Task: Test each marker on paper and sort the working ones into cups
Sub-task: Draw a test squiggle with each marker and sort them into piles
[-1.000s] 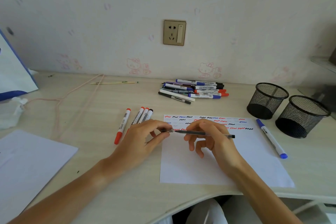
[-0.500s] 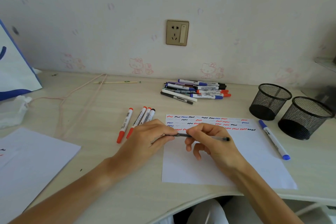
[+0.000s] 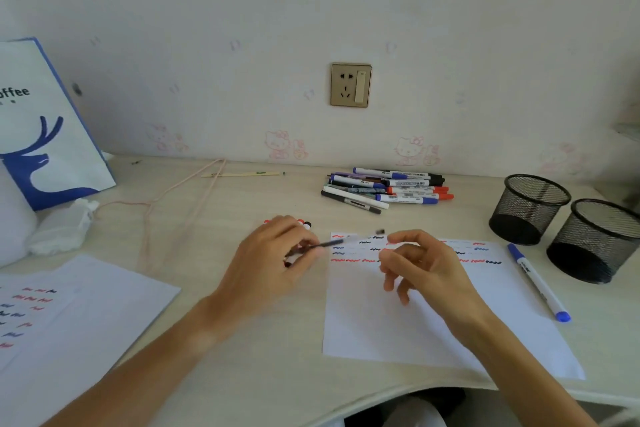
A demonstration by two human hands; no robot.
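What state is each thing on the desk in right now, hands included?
Left hand: grips the thin pen.
Thin pen: held low over the test sheet, blurred.
Right hand: fingers loosely curled, holding nothing.
Test sheet: flat, squiggles along top.
Two mesh cups: upright, seemingly empty.
Blue marker: capped, lying beside the sheet.
Marker pile: lying near the wall.

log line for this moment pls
left hand: grips thin pen | right hand: off pen, above test paper | mesh cups: no markers visible
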